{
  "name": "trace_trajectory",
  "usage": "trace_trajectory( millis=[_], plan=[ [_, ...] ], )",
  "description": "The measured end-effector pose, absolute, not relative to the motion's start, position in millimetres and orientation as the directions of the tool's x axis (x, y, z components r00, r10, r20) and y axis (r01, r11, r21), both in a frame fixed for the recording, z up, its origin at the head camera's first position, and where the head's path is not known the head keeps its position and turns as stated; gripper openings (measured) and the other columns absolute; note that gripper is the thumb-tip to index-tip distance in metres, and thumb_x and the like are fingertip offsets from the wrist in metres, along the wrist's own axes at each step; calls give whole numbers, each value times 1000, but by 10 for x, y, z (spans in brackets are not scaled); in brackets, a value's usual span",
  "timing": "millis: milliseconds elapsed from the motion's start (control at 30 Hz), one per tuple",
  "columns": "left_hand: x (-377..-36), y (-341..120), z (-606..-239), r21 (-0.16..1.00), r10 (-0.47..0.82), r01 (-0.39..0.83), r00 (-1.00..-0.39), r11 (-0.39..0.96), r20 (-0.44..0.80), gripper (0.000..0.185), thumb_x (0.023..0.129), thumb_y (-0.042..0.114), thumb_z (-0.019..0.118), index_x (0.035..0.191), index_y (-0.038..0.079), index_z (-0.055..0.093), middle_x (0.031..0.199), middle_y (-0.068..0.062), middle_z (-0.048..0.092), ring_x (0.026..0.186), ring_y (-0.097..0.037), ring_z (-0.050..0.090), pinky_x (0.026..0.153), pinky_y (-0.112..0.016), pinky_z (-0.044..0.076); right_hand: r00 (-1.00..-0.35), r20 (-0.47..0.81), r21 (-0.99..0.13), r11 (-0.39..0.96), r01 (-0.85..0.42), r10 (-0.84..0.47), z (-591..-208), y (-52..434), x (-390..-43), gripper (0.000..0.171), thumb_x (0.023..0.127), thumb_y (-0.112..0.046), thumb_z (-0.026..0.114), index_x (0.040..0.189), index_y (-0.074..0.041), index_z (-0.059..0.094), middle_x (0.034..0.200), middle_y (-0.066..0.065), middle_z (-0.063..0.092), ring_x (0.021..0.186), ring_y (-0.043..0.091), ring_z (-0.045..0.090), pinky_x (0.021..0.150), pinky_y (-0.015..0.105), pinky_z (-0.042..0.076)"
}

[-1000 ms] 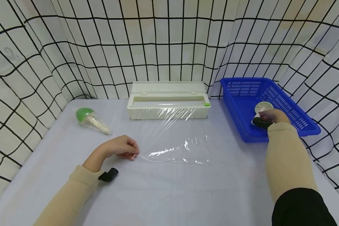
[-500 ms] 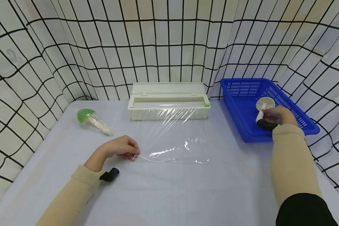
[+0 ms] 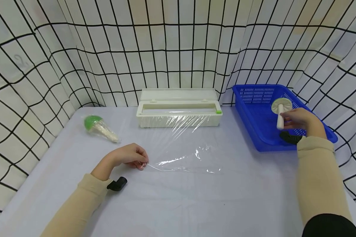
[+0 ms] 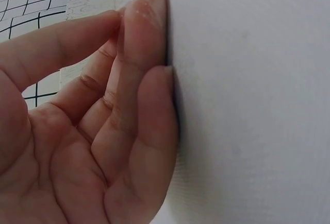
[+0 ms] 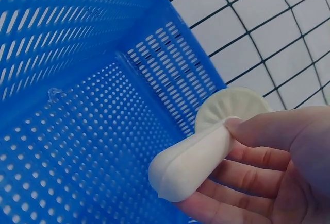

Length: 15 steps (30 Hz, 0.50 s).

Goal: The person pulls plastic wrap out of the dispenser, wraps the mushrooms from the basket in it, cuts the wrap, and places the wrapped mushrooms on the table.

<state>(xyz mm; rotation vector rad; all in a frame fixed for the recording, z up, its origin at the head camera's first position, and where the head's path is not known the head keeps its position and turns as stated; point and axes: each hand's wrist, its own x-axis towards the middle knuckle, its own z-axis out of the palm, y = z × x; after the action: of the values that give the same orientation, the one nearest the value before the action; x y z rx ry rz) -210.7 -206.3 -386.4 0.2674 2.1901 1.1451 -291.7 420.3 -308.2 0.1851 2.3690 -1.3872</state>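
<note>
Here, the right hand is lifted over the blue basket at the far right of the counter, and its fingers are curled round the pale stem of a white toy mushroom. The round cap points away from the person, toward the back wall of the basket, and the stem end sticks out below the thumb in the right wrist view. The mushroom is clear of the basket floor, held above it.

The left hand rests on the counter near the front left. Its thumb and fingertips pinch the near corner of a sheet of clear plastic wrap, pressed close against the counter surface. The wrap runs from that corner back across the middle of the counter to a long white wrap dispenser box, whose lid stands open. The sheet lies mostly flat, with bright creases near its middle.

A second toy mushroom with a green cap, covered in clear film, lies on its side at the far left of the counter, well apart from both hands. A white curtain with a black grid hangs round the counter on three sides.
</note>
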Motion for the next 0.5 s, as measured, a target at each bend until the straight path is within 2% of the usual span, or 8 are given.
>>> trace_trajectory(
  millis=[200,367,500],
  plan=[
    [-2092,-2055,-3840,800,468,-94,-768,592,-437,11,94,7,64,92,-2,71,75,0,66,67,-10,63,59,-22,49,-935,-342,-798,556,234,-96,-2999,4199,-2855,40,110,-16,43,128,20,43,90,1,61,79,9,67,79,31,60],
    [-2081,-2056,-3825,803,475,-87,-766,590,-433,12,95,7,64,94,-3,71,75,0,66,67,-10,63,60,-22,49,-946,-306,-758,628,176,-105,-2940,4176,-2787,52,110,-17,43,138,25,32,92,1,61,79,7,64,77,29,60],
    [-2089,-2056,-3839,803,476,-88,-765,590,-434,12,94,6,64,93,-3,71,75,0,66,67,-10,63,60,-22,49,-953,-277,-745,654,133,-121,-2887,4139,-2734,53,111,-17,43,140,24,29,96,3,60,81,6,63,77,30,60]
  ],
)
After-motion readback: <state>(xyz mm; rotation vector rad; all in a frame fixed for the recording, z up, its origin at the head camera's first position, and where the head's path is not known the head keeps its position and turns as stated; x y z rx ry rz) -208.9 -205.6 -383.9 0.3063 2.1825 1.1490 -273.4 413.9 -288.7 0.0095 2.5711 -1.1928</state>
